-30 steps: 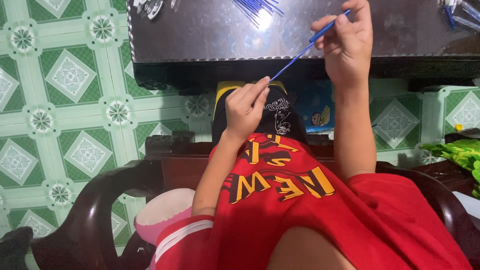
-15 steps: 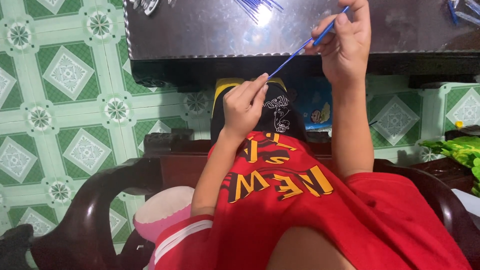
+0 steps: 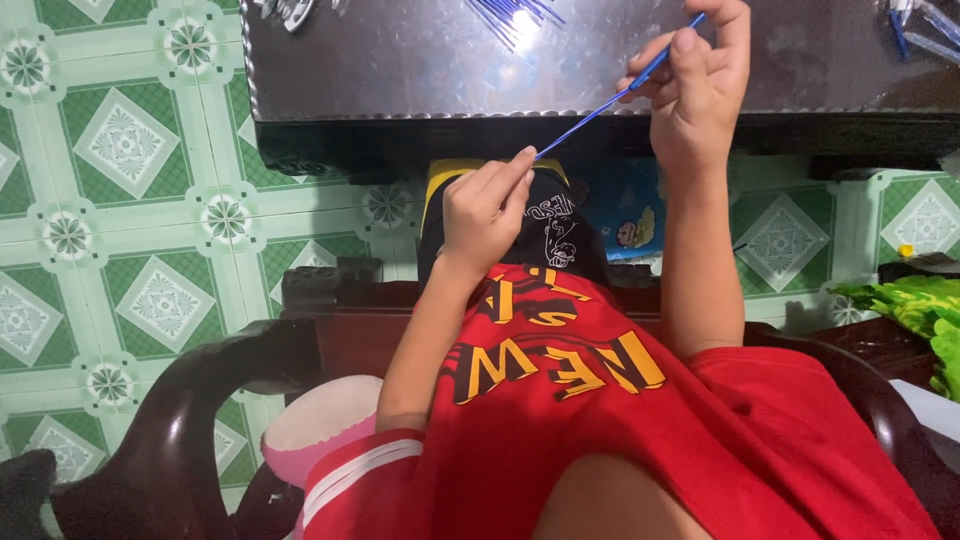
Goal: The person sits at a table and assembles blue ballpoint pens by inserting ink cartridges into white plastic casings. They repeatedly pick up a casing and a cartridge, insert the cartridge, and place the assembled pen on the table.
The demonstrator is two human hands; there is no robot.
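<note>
A thin blue stick [image 3: 600,107] slants between both hands, its long axis running from lower left to upper right, above the near edge of the shiny metal bench [image 3: 400,70]. The left hand [image 3: 485,210] pinches its lower tip, grip clenched on it. The right hand [image 3: 695,85] grips the upper end between thumb and fingers.

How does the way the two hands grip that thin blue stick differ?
The left hand pinches the blue stick's lower tip, low over the lap; the right hand grips the upper end, raised over the shiny table. The left hand's fingers bunch together; the right hand's thumb presses along the stick. Both are bare and hold one stick.
</note>
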